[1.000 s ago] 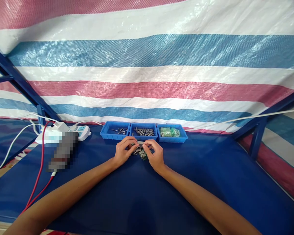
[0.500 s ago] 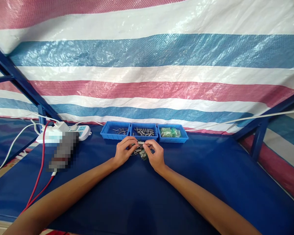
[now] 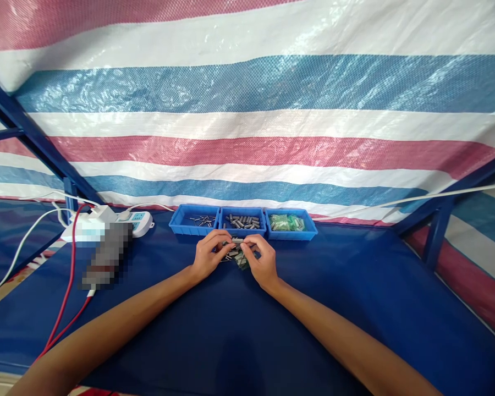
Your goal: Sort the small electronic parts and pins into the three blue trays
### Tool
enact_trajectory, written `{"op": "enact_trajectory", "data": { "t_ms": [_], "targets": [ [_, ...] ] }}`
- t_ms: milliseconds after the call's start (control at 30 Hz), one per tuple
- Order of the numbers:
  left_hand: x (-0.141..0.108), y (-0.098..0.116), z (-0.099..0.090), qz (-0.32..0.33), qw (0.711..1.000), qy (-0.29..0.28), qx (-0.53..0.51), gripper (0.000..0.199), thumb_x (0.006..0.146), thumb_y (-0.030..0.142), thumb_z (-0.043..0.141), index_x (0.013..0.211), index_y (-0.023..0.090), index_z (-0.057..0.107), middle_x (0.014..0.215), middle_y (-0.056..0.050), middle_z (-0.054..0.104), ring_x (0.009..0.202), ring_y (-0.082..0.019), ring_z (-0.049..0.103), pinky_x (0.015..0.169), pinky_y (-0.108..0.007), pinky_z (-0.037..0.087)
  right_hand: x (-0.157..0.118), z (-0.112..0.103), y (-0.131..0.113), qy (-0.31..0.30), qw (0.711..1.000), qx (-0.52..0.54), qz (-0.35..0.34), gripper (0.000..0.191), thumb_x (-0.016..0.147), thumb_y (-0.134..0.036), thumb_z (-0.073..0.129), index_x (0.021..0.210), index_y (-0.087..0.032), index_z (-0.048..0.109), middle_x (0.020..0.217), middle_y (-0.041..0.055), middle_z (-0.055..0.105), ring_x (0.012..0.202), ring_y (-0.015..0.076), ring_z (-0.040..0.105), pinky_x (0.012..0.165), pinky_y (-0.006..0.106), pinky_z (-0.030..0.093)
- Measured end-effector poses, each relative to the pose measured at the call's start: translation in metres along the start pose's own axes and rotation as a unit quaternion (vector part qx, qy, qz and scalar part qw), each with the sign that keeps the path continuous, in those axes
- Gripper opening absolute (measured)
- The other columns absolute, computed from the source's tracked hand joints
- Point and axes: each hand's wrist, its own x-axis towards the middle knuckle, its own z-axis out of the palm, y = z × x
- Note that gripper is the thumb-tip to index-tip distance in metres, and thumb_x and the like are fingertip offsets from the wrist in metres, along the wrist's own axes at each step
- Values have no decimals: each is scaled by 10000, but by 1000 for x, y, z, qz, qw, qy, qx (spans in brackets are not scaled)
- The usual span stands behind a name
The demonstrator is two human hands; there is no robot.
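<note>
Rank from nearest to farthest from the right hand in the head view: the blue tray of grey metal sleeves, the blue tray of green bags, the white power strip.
From the right hand:
1. Blue tray of grey metal sleeves, just beyond the fingers.
2. Blue tray of green bags, beyond, to the right.
3. White power strip, far left.

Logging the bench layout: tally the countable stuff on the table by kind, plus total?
Blue trays: 3 (left, middle, right)
Power strips: 1
Hands: 2 (left hand, right hand), both pinching one small grey piece
Loose piles of small parts: 1
Total: 8. The parts inside the trays are too small to count.
</note>
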Motion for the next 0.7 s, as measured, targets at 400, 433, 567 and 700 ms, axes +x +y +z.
{"op": "enact_trajectory", "data": {
  "t_ms": [400, 433, 567, 700],
  "targets": [
    [-1, -2, 0, 24, 1000, 4, 8, 27, 821, 170, 634, 839, 160, 652, 941, -64, 602, 579, -63, 499, 533, -196, 444, 0, 1, 2, 0, 1000, 8, 10, 122, 883, -290, 526, 842, -193, 587, 798, 26, 590, 691, 142, 574, 611, 247, 486],
    [-1, -2, 0, 25, 1000, 4, 7, 29, 822, 171, 633, 839, 161, 654, 940, -65, 602, 591, -68, 509, 534, -195, 446, 0, 1, 2, -1, 1000, 8, 9, 125, 884, -291, 525, 836, -192, 585, 799, 26, 589, 690, 141, 572, 611, 247, 484],
    [-2, -3, 0, 23, 1000, 1, 3, 40, 827, 181, 627, 839, 160, 659, 945, -70, 601, 586, -70, 507, 531, -200, 451, 0, 1, 3, 0, 1000, 8, 7, 117, 884, -276, 530, 825, -187, 581, 803, 26, 587, 698, 139, 568, 613, 244, 472],
    [-2, -3, 0, 15, 1000, 4, -2, 42, 809, 190, 652, 837, 160, 659, 955, -68, 599, 550, -57, 486, 523, -204, 449, -1, 2, 4, 0, 1000, 7, 5, 112, 887, -268, 524, 825, -188, 572, 803, 23, 581, 685, 134, 558, 611, 242, 466]
  ]
}}
